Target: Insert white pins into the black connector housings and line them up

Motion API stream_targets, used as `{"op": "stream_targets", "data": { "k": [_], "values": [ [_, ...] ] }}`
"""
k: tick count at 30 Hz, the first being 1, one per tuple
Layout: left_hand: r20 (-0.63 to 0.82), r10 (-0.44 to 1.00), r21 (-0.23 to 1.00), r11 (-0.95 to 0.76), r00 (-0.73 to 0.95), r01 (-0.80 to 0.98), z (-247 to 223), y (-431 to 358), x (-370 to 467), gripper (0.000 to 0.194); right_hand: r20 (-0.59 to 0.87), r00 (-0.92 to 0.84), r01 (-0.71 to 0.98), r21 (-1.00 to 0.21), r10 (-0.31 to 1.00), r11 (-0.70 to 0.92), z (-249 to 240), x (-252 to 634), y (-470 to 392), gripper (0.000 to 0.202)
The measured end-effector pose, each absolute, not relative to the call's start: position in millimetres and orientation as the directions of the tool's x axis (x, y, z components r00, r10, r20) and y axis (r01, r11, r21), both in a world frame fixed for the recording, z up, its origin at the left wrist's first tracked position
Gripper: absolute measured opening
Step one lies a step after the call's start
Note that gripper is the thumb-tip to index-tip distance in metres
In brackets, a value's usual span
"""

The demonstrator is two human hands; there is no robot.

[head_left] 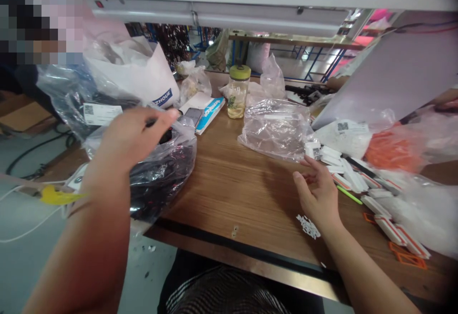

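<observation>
My left hand (138,135) is raised over a clear plastic bag (184,154) of dark items at the left. It is blurred, with thumb and forefinger pointing right and a dark gap between them. Its other fingers are hidden, so I cannot tell whether it grips anything. On the right, my right hand (318,192) hovers over the wooden table (222,175), thumb apart from loosely bent fingers, holding nothing. Just beyond its fingertips lies a small white piece (312,150), by several white strips (352,174). Small white bits (308,226) lie beneath that hand.
A crumpled clear bag (275,128) lies mid-table, with a green-lidded bottle (238,92) behind it. Left of the bottle are a phone (193,116) and a blue-and-white booklet (210,116). Bagged orange pieces (395,147) and a green stick (349,194) are at right. A person (53,27) is at far left.
</observation>
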State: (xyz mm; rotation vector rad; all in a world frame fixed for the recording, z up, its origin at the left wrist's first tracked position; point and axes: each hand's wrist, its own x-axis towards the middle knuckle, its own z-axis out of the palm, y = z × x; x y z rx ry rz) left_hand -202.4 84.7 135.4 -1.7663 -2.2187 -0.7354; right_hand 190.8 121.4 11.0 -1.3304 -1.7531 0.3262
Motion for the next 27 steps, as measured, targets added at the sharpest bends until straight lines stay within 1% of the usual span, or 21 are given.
{"op": "stream_targets", "data": {
  "k": [3, 4, 5, 6, 8, 9, 11, 13, 14, 15, 17, 18, 19, 21, 22, 23, 24, 25, 26, 27],
  "values": [
    [0.328, 0.936, 0.224, 0.054, -0.128, 0.973, 130, 81, -190, 0.035, 0.496, -0.028, 0.649, -0.651, 0.868, 0.393, 11, 191, 122, 0.05],
    [0.316, 0.942, 0.235, 0.034, -0.11, 0.971, 129, 84, -187, 0.033, 0.497, -0.029, 0.655, -0.646, 0.867, 0.392, 12, 191, 122, 0.049],
    [0.352, 0.929, 0.266, 0.018, -0.114, 0.964, 130, 87, -184, 0.033, 0.497, -0.031, 0.661, -0.641, 0.867, 0.39, 13, 190, 122, 0.048],
    [0.425, 0.894, 0.306, 0.002, -0.139, 0.952, 131, 91, -180, 0.033, 0.497, -0.032, 0.665, -0.637, 0.867, 0.39, 14, 189, 121, 0.046],
    [0.613, 0.767, 0.37, -0.064, -0.192, 0.927, 138, 98, -169, 0.028, 0.496, -0.038, 0.67, -0.632, 0.867, 0.39, 15, 189, 121, 0.043],
    [0.667, 0.721, 0.385, -0.116, -0.189, 0.916, 142, 100, -162, 0.025, 0.496, -0.04, 0.673, -0.628, 0.867, 0.39, 14, 189, 122, 0.042],
    [0.707, 0.686, 0.432, -0.231, -0.169, 0.872, 147, 100, -143, 0.021, 0.495, -0.04, 0.682, -0.622, 0.868, 0.385, 13, 190, 124, 0.04],
    [0.738, 0.66, 0.436, -0.305, -0.142, 0.847, 146, 95, -122, 0.02, 0.487, -0.039, 0.688, -0.62, 0.873, 0.377, 10, 192, 127, 0.038],
    [0.727, 0.678, 0.438, -0.34, -0.106, 0.832, 142, 92, -112, 0.019, 0.482, -0.043, 0.68, -0.628, 0.875, 0.379, 9, 194, 128, 0.035],
    [0.695, 0.718, 0.434, -0.399, -0.019, 0.808, 136, 89, -102, 0.018, 0.476, -0.054, 0.66, -0.643, 0.878, 0.388, 8, 195, 129, 0.032],
    [0.587, 0.79, 0.457, -0.504, 0.178, 0.733, 123, 85, -83, 0.026, 0.454, -0.126, 0.601, -0.673, 0.882, 0.432, 10, 194, 128, 0.026],
    [0.542, 0.798, 0.461, -0.544, 0.264, 0.7, 117, 84, -74, 0.029, 0.433, -0.185, 0.57, -0.684, 0.882, 0.456, 13, 192, 126, 0.027],
    [0.537, 0.777, 0.45, -0.594, 0.329, 0.667, 112, 84, -66, 0.028, 0.402, -0.254, 0.545, -0.692, 0.88, 0.474, 16, 189, 122, 0.035],
    [0.547, 0.726, 0.403, -0.665, 0.417, 0.628, 106, 85, -48, 0.027, 0.334, -0.395, 0.514, -0.692, 0.856, 0.507, 25, 181, 113, 0.064],
    [0.539, 0.713, 0.397, -0.684, 0.448, 0.612, 105, 86, -38, 0.028, 0.312, -0.447, 0.506, -0.685, 0.838, 0.524, 29, 176, 107, 0.076],
    [0.524, 0.704, 0.401, -0.7, 0.478, 0.591, 104, 87, -28, 0.029, 0.304, -0.477, 0.502, -0.676, 0.825, 0.539, 33, 172, 103, 0.079],
    [0.505, 0.696, 0.405, -0.714, 0.511, 0.572, 104, 87, -18, 0.03, 0.309, -0.488, 0.505, -0.663, 0.816, 0.553, 37, 169, 98, 0.073],
    [0.477, 0.68, 0.396, -0.732, 0.556, 0.554, 104, 86, -8, 0.03, 0.322, -0.484, 0.514, -0.648, 0.814, 0.562, 40, 166, 95, 0.06],
    [0.451, 0.649, 0.37, -0.761, 0.613, 0.533, 105, 84, 1, 0.029, 0.334, -0.466, 0.531, -0.635, 0.819, 0.561, 43, 164, 94, 0.047],
    [0.44, 0.616, 0.338, -0.787, 0.653, 0.516, 106, 82, 8, 0.027, 0.344, -0.442, 0.552, -0.624, 0.828, 0.554, 45, 163, 93, 0.038]
  ]
}}
